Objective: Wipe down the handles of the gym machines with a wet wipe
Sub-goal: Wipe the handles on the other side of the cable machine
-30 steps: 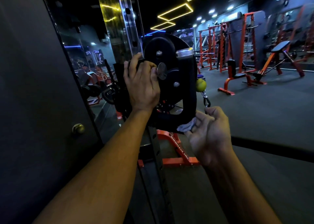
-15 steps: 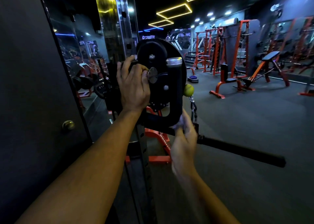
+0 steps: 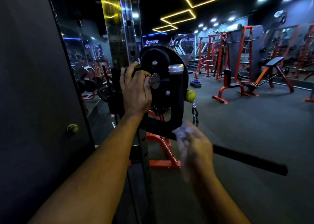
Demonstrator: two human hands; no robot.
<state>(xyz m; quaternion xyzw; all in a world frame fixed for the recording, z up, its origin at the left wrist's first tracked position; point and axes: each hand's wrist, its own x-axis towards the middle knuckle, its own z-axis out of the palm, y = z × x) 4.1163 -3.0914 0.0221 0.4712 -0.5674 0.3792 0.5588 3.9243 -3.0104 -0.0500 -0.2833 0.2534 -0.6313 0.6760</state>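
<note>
While the left hand [image 3: 136, 91] curls its fingers round the black handle [image 3: 176, 94] frame's left side, the blurred right hand [image 3: 198, 149] pinches a white wipe [image 3: 181, 133] against its lower bend.

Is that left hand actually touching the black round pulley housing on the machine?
Touching. The head view shows the left hand with its fingers curled round the edge of the black round pulley housing, with no gap showing.

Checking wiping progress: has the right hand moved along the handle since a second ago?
Yes. The right hand with the wipe stays near the handle's bottom bend, shifting slightly.
</note>
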